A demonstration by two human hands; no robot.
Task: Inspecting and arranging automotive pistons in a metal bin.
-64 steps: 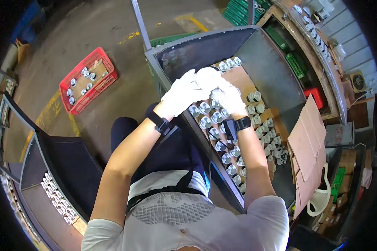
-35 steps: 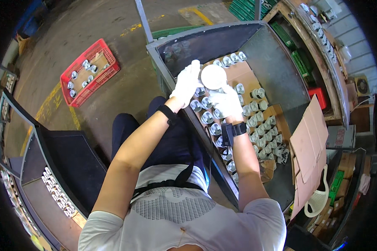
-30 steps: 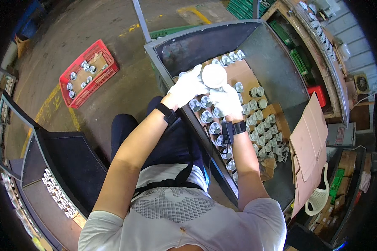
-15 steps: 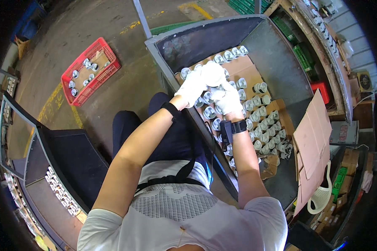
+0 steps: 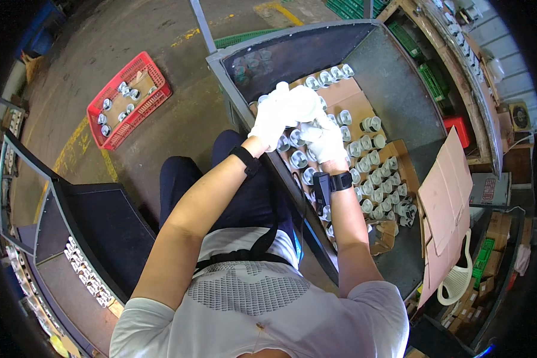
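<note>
My left hand [image 5: 268,125], in a white glove, is closed around the left side of a round whitish part [image 5: 304,104], its surface washed out by glare. From the right, my gloved right hand [image 5: 327,143] grips the same part, fingers bent against its lower edge. Glare hides the exact fingertips and the kind of part. Below and around both hands, many short, hollow metal cylinders [image 5: 298,159], which look like pistons, stand in rows on cardboard [image 5: 355,98] inside a dark metal-walled bench [image 5: 394,77].
A red plastic crate [image 5: 110,143] with several similar parts rests on the floor at the left. Cardboard sheets [image 5: 447,191] lean over the bench's right side. More parts line a dark stand [image 5: 89,274] at lower left. A white plastic chair [image 5: 457,280] is at lower right.
My left hand's fingers have risen slightly at the upper left of the round part. My right hand stays almost in place, its wrist turned a little.
</note>
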